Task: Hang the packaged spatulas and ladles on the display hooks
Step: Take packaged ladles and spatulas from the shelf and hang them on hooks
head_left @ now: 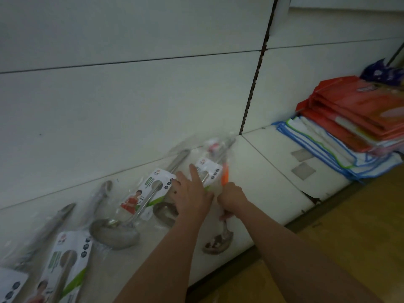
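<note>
On the white bottom shelf (pixel 273 171), the left hand (pixel 192 193) presses flat-fingered on a clear-bagged steel ladle (pixel 207 171), while the right hand's (pixel 231 195) grip curls around its handle.

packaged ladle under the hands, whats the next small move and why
Probably lift it off the shelf. The right hand already grips the packaged ladle at its orange-marked edge, the left hand lies flat on it, and no display hook shows in this view.

Bare shelf lay between ladles and cloth stack

Packaged ladles (pixel 122 215) crowded the left of the white shelf (pixel 269 176); to their right it lay bare up to the stacked cloths (pixel 323 147) and red packets (pixel 354 110).
</note>
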